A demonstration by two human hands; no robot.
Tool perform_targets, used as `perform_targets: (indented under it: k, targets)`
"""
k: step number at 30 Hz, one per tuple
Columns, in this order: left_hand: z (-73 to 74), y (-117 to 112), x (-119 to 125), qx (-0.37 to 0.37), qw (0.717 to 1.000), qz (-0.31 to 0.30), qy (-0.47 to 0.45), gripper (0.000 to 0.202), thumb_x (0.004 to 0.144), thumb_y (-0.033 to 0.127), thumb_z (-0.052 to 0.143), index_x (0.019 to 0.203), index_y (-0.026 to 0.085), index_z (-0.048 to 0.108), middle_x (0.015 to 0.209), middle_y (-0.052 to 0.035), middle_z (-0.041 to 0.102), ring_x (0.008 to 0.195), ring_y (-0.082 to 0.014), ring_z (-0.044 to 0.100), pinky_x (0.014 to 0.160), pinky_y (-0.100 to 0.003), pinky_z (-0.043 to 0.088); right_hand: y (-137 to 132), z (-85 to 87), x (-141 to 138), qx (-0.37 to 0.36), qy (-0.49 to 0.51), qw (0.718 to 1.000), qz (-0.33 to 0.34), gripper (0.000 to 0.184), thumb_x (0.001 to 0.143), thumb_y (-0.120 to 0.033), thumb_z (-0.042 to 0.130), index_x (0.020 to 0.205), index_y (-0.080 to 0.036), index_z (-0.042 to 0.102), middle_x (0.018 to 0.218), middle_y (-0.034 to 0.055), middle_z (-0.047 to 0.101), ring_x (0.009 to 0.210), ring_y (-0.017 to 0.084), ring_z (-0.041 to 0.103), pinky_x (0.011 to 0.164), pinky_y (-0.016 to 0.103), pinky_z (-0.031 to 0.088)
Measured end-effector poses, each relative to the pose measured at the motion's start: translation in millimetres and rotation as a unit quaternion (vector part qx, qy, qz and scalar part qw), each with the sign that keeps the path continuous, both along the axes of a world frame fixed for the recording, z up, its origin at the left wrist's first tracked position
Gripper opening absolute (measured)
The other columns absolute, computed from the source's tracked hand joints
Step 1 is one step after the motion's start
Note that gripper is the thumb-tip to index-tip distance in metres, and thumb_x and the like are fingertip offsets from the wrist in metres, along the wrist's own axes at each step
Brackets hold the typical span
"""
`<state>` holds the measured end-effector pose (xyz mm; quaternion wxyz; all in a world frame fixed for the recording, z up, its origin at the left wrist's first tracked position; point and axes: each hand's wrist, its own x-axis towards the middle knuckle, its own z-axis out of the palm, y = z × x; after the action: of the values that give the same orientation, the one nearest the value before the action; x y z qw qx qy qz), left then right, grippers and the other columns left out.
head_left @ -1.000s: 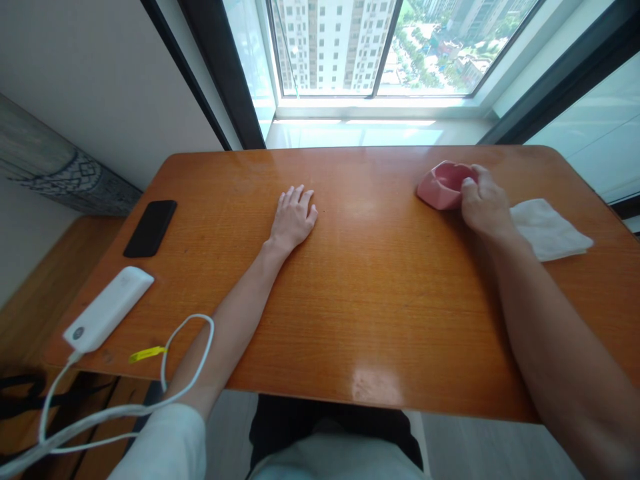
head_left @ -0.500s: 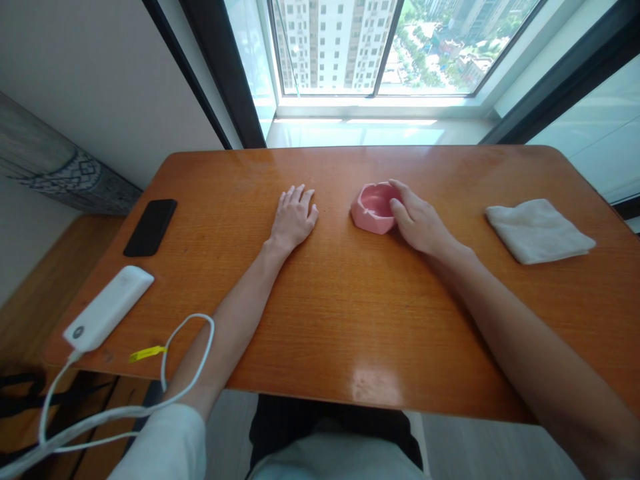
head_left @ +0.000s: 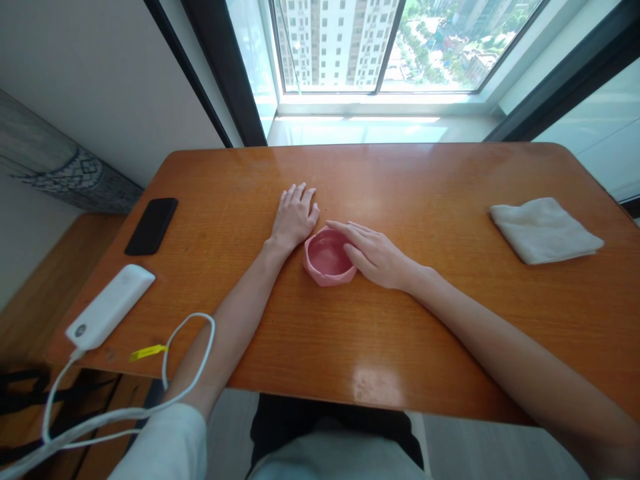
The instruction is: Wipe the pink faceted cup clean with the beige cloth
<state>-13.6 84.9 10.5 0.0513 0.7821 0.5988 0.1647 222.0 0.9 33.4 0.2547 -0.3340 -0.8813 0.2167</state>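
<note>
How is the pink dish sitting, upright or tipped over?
Upright: the pink ashtray sits flat on the wooden table, hollow facing up, with the right hand touching its rim.

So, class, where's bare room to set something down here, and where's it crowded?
The orange wooden desk is bare along its far edge, by the folded white cloth; it's crowded at the pink ceramic ashtray, between both hands.

I can read no words or numbers: the round badge (head_left: 81, 331) on the white power bank (head_left: 110, 307) at my eight o'clock and the yellow cable tag (head_left: 148, 352) are too small to read.
</note>
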Motion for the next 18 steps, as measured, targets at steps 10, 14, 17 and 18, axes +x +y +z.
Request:
perform_targets:
  k: [10,14,17,18]
  targets:
    - [2.4,-1.7,1.2,-0.009,1.000,0.003,-0.003,0.057,0.111,0.034,0.043,0.162,0.013,0.058,0.177,-0.0148,0.050,0.169,-0.0368,0.042,0.145,-0.053,0.028,0.1,0.7,0.6,0.001,0.007,1.000,0.001,0.057,0.117,-0.038,0.034,0.174,-0.034,0.041,0.162,0.0077,0.070,0.143,0.032,0.073,0.135,0.067,0.046]
    - [0.1,-0.7,0.4,-0.001,1.000,0.002,-0.015,0.055,0.110,0.035,0.044,0.161,0.017,0.059,0.177,-0.0138,0.051,0.168,-0.0362,0.043,0.144,-0.056,0.030,0.5,0.7,1.3,0.000,0.006,1.000,0.003,0.057,0.118,-0.038,0.034,0.174,-0.030,0.042,0.163,0.0107,0.069,0.145,0.032,0.071,0.136,0.066,0.044]
    - [-0.2,-0.4,-0.1,-0.001,1.000,0.001,-0.013,0.056,0.110,0.035,0.044,0.161,0.016,0.059,0.177,-0.0139,0.051,0.169,-0.0362,0.043,0.144,-0.056,0.029,-0.1,0.6,0.8,-0.004,0.005,1.000,0.002,0.057,0.118,-0.039,0.033,0.174,-0.030,0.042,0.163,0.0104,0.069,0.147,0.032,0.071,0.137,0.067,0.043]
    - [-0.1,-0.3,-0.2,-0.002,1.000,0.001,-0.011,0.057,0.110,0.035,0.043,0.161,0.016,0.059,0.177,-0.0144,0.051,0.169,-0.0363,0.043,0.144,-0.055,0.029,-0.5,0.5,0.5,-0.005,0.006,1.000,0.001,0.057,0.118,-0.040,0.032,0.174,-0.031,0.042,0.163,0.0099,0.069,0.147,0.032,0.071,0.137,0.067,0.043]
